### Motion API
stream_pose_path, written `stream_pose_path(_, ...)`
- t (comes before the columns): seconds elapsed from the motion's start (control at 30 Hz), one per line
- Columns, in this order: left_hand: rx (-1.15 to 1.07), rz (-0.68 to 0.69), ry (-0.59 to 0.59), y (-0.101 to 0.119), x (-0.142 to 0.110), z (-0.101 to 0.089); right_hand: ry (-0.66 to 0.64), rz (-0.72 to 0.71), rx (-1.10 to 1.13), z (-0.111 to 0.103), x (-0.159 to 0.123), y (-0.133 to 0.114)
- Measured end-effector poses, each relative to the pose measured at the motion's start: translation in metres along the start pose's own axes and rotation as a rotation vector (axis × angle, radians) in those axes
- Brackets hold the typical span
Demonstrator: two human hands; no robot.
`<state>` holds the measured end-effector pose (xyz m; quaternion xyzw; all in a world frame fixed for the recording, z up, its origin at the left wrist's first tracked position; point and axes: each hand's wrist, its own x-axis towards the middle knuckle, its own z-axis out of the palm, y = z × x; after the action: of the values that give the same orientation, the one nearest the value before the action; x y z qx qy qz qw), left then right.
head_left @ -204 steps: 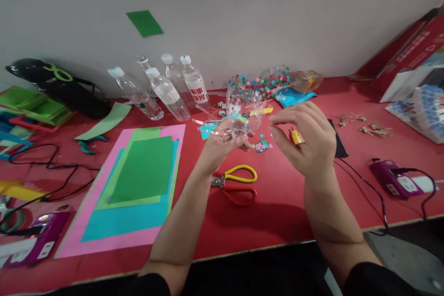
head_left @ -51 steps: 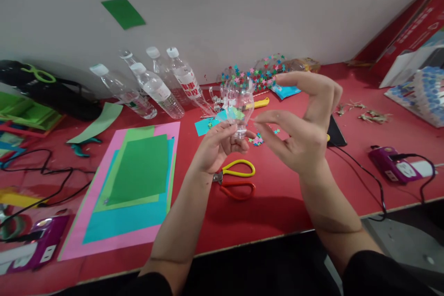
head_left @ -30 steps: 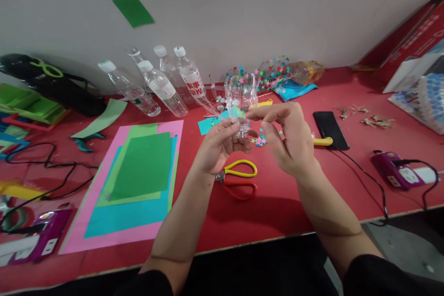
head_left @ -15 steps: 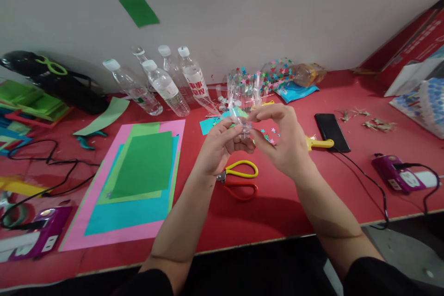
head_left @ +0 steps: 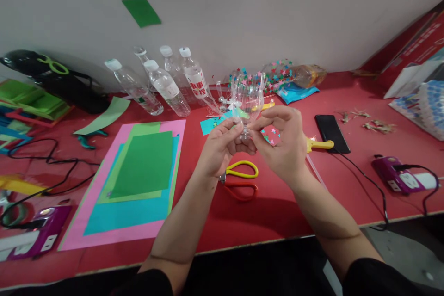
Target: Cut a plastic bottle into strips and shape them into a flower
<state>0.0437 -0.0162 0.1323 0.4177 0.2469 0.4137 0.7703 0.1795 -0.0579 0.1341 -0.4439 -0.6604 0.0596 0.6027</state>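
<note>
A clear plastic bottle piece (head_left: 247,95), its wall cut into strips at the top, is held up with the narrow neck downward. My left hand (head_left: 224,143) grips it around the neck, thumb in front. Thumb and forefinger of my right hand (head_left: 280,143) pinch at the neck from the other side; whether a small part sits between them is hidden. Below the hands lie scissors (head_left: 242,169) with one yellow and one red handle, their blades partly behind my left wrist. Star confetti (head_left: 274,136) is scattered on the red table (head_left: 263,217) behind my fingers.
Several empty bottles (head_left: 169,90) stand at the back left. Coloured paper sheets (head_left: 142,166) are stacked to the left. On the right are a yellow-handled tool (head_left: 321,144), a black phone (head_left: 332,133) and a purple device (head_left: 398,173) with a cable.
Both hands keep their hold on the bottle piece, which has tilted slightly so its strips show more clearly. The right fingers have shifted a little at the neck.
</note>
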Motion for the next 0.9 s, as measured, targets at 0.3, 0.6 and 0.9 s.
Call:
stream_pose_path(0.3,0.056,0.004,-0.015,-0.002,0.004,-0.005,-0.032,-0.143,0.046,-0.003,0.005,0.006)
stream_pose_path(0.6,0.143,0.129,0.018,-0.006,0.005,-0.009,-0.12,-0.192,0.024,0.001,0.002,0.004)
stream_pose_path(0.9,0.191,0.112,0.052,-0.003,0.007,-0.011,-0.147,-0.293,0.02,-0.012,0.007,-0.005)
